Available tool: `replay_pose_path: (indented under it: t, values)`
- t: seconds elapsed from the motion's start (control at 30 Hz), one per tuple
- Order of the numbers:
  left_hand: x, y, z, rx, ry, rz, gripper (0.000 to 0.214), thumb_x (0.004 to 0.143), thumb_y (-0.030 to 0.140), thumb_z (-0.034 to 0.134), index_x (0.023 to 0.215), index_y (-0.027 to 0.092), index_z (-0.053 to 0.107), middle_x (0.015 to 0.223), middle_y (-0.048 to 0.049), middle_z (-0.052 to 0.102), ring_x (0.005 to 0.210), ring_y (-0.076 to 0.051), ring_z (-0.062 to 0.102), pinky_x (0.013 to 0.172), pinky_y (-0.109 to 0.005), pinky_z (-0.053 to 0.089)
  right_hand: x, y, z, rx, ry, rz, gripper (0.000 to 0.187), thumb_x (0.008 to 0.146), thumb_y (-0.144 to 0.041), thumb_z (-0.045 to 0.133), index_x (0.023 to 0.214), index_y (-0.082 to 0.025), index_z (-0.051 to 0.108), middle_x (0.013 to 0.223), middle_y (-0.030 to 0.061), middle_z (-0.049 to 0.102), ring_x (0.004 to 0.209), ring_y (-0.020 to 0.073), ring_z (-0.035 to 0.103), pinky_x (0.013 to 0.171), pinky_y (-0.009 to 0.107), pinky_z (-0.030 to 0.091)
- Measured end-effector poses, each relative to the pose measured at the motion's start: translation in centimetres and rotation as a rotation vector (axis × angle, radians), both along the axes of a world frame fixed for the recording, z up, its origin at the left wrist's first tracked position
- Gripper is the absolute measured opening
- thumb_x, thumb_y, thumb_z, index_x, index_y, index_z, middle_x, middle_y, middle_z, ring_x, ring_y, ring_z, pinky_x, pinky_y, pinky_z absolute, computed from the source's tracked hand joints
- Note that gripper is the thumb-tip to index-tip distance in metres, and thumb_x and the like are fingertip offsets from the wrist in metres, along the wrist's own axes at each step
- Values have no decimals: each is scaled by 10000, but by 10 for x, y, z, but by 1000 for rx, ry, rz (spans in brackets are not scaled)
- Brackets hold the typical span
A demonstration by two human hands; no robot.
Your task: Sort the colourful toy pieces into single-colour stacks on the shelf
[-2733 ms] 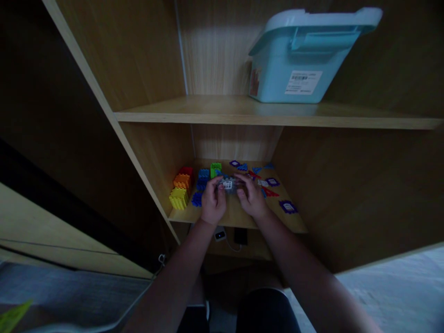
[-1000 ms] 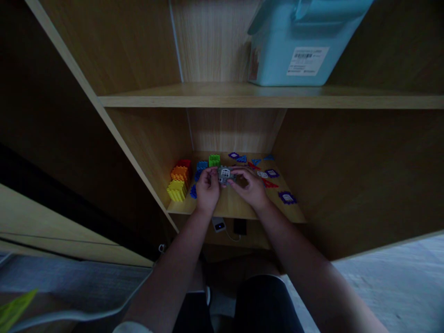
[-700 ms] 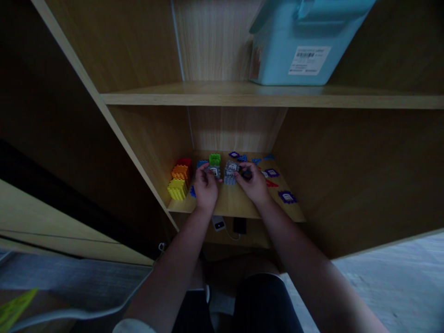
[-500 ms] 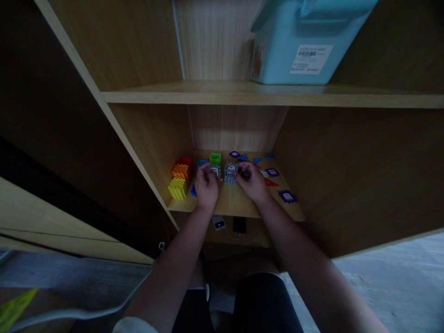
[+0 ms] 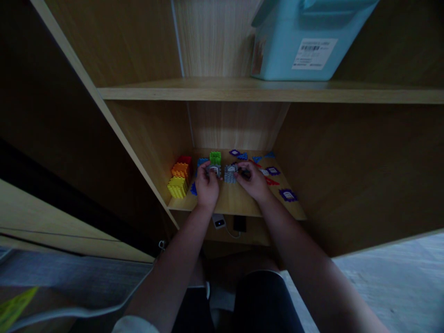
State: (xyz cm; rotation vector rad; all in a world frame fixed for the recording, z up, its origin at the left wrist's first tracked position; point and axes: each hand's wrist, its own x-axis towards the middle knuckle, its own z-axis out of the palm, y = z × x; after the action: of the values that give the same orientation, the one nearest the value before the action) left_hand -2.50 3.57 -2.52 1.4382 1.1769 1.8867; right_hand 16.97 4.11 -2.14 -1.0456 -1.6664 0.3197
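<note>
Both hands reach onto the middle shelf, side by side. My left hand is closed on a grey interlocking toy block, partly hidden by the fingers. A second grey block, with ridged sides, is pinched at its right edge by my right hand. A small gap separates the two grey blocks. Behind the left one stands a bright green block, and a blue block shows in part beside it. Yellow, orange and red blocks form a row at the left.
Flat purple, blue and red toy pieces lie scattered at the shelf's right. A light blue bin stands on the upper shelf. Below are a white device with a cable and a dark flat object.
The view has shifted slightly, so the shelves sit a little higher. Both hands keep their hold on the grey blocks, with hardly any movement.
</note>
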Motion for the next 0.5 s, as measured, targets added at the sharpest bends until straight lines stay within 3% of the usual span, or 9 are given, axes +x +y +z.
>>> replay_pose_path:
  t: [0.27,0.5]
  values:
    - [2,3,0,-72,16,-24,260,1044,337,591,1268,210,629,1126,-80,737,848,-184,760,704,-313,677,2,1,-2,-22,-46,-5,354,966,-506,709,1227,-272,655,1246,88,759,1127,262,706,1049,475,561]
    - [2,-7,7,-10,176,-10,264,1074,324,556,1299,201,618,1140,-94,745,848,-189,754,780,-334,663,2,-1,0,-30,-61,-2,348,963,-499,690,1224,-270,658,1226,86,758,1107,266,700,1032,467,557]
